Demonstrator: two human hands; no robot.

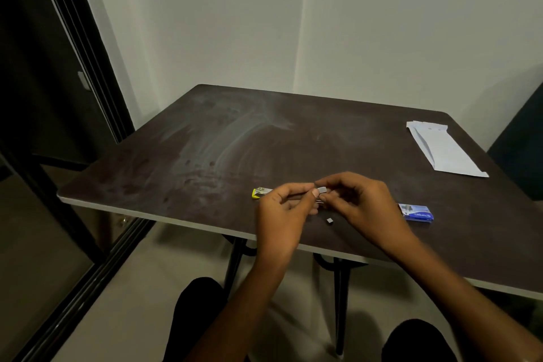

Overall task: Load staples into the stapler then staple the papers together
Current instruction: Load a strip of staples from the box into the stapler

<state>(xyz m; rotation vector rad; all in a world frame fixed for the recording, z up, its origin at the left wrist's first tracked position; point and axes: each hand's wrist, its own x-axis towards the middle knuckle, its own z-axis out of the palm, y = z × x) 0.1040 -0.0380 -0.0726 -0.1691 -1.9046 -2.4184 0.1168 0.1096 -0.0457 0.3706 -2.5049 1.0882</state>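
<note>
- Head view, looking down: my left hand (282, 209) and my right hand (361, 203) meet just above the near part of the dark table (205, 141), fingertips almost touching.
- Between them sits a small grey strip of staples (322, 189); my right thumb and forefinger pinch it, and my left fingertips close in on its near end, left thumb pressed right up against it.
- Both sets of fingers are curled tight, a pinch on each side, nothing loose here.
- Behind my left fingers, partly hidden by them, lies the yellow stapler (261, 193) flat on the table; whether its tray is open I cannot tell from here.
- Just below my right fingers, a tiny broken-off bit of staples (329, 221) rests on the table, apart from both hands.
- Out past my right wrist lies the blue staple box (417, 213), untouched.
- Far off beyond my right fingers, near the back corner, lie the white papers (443, 150), well apart from everything else.
- My read: this is the loading step, sizing or readying the strip, with stapling not yet begun.
- Next, I reckon, the strip needs lining up with the stapler's channel just left of my fingertips, legs down, with a steady and gentle pinch, since these strips snap easily.
- After that the papers have to come across to the stapler.
</note>
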